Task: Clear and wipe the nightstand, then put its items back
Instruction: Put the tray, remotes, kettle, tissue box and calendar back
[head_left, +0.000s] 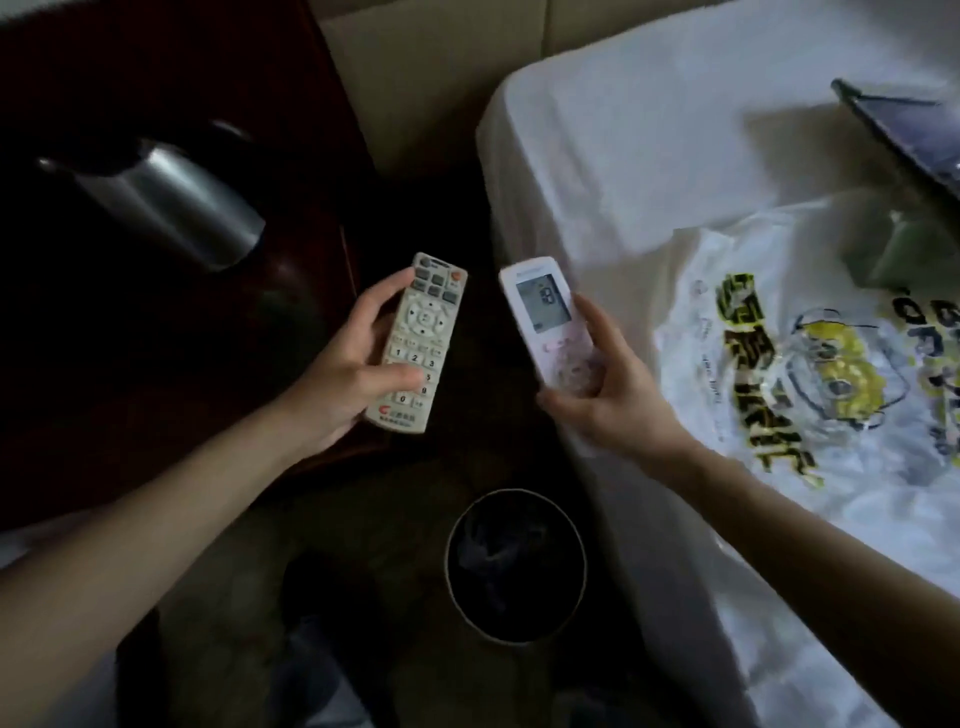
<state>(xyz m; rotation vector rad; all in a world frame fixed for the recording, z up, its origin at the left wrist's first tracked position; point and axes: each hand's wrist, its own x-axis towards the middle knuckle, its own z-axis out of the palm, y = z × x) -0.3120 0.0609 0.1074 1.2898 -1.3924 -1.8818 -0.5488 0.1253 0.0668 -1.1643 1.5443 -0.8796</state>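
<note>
Grey remote (418, 340), white remote (545, 312), fingers (382, 295) curled round both

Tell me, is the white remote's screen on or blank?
On: the white remote, held in the right hand, shows dark digits on its screen.

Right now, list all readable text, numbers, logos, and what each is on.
"1", "2", "3", "9", "0": keys on the TV remote, held in the left hand.
"88", roughly: screen of the white remote in the right hand.
Red logo line at the TV remote's foot: too blurred.
Yellow-black print on the plastic bag: unreadable.
</note>
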